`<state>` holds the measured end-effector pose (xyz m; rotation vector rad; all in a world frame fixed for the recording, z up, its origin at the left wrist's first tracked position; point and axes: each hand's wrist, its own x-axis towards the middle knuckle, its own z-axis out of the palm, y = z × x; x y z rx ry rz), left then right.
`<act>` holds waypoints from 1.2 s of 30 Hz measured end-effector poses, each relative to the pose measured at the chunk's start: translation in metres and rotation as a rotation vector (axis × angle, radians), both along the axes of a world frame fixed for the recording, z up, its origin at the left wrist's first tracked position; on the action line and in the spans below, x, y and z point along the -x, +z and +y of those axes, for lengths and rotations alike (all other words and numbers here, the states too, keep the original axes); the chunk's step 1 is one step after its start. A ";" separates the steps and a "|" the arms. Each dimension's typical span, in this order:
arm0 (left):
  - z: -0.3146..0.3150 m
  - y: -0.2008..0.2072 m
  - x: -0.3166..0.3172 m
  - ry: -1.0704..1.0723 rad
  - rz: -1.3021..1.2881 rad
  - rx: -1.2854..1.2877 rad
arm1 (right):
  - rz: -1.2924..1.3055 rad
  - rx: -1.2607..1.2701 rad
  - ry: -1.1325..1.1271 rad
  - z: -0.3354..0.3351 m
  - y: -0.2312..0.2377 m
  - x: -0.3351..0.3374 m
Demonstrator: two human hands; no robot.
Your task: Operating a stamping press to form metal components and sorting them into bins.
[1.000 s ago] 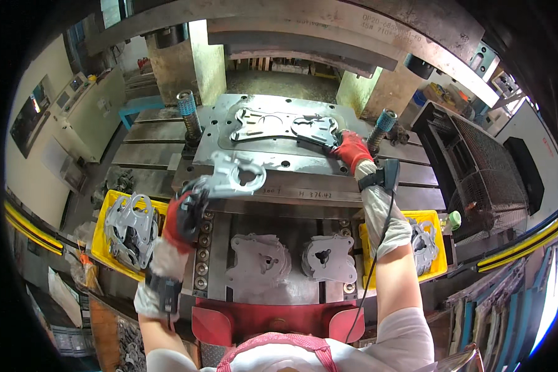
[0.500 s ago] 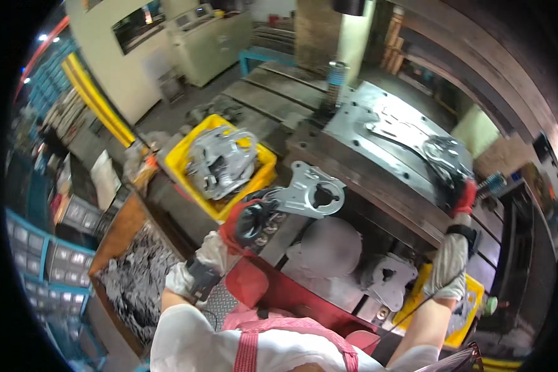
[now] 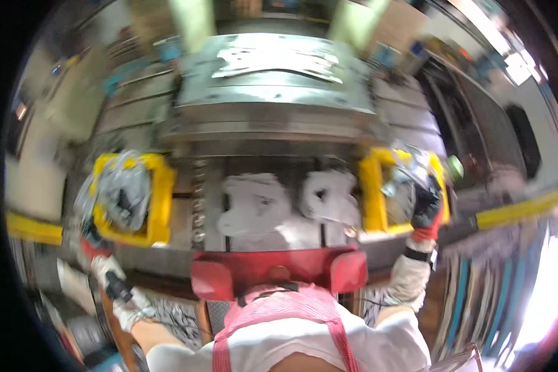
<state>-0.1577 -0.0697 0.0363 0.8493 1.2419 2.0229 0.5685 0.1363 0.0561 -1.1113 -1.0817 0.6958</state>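
Note:
Both hands wear red-and-black gloves, and the picture is smeared by motion. On the left, my left hand (image 3: 95, 240) is closed on the lower end of a grey stamped metal plate (image 3: 84, 197). That plate stands along the outer side of the left yellow bin (image 3: 161, 201), which is heaped with similar metal plates (image 3: 125, 189). My right hand (image 3: 428, 208) is closed on a shiny stamped metal plate (image 3: 413, 162) over the right yellow bin (image 3: 372, 192). Its fingertips are partly blurred.
Ahead is a steel die block (image 3: 273, 94) with a bright cut metal sheet (image 3: 279, 61) on top. Two grey piles of flat plates, one on the left (image 3: 254, 208) and one on the right (image 3: 328, 195), lie before it. A red padded bar (image 3: 276, 266) crosses in front of me.
My view has swung to the right. My left hand has carried its plate from beside the die to the left bin. My right hand has come from the die to the right bin with a plate.

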 end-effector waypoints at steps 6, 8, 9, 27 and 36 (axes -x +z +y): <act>-0.029 -0.121 0.232 0.575 1.114 1.140 | 0.000 -0.027 -0.388 -0.039 -0.022 -0.058; -0.034 -0.102 0.239 0.154 1.572 1.523 | -0.003 0.017 -0.435 -0.035 -0.041 -0.086; -0.048 -0.083 0.248 0.256 1.759 1.074 | -0.047 0.115 -0.438 -0.027 -0.057 -0.102; 0.095 -0.035 -0.237 -0.514 1.251 0.811 | -0.981 0.157 0.011 -0.065 -0.084 0.090; 0.105 -0.003 -0.234 -0.421 1.642 0.740 | -0.946 0.358 0.139 -0.051 -0.067 0.092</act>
